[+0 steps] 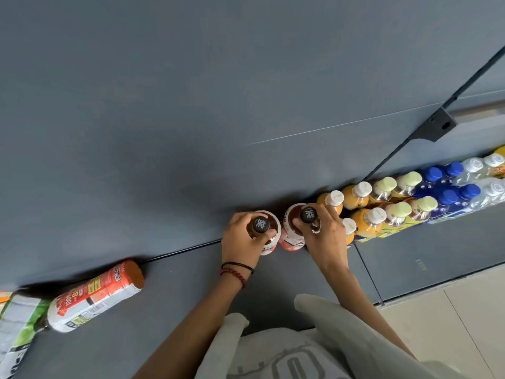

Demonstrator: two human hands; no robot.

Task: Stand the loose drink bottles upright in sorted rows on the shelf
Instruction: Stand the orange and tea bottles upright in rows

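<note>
My left hand [241, 239] and right hand [328, 236] each grip the neck of an upright brown tea bottle. The left bottle [261, 225] and right bottle [293, 237] stand side by side on the grey shelf [191, 283], long axes vertical and black caps pointing up at the camera, just left of the sorted rows [382, 214]. A third tea bottle [95, 296] lies on its side well to the left, long axis along the shelf, base pointing toward my hands.
</note>
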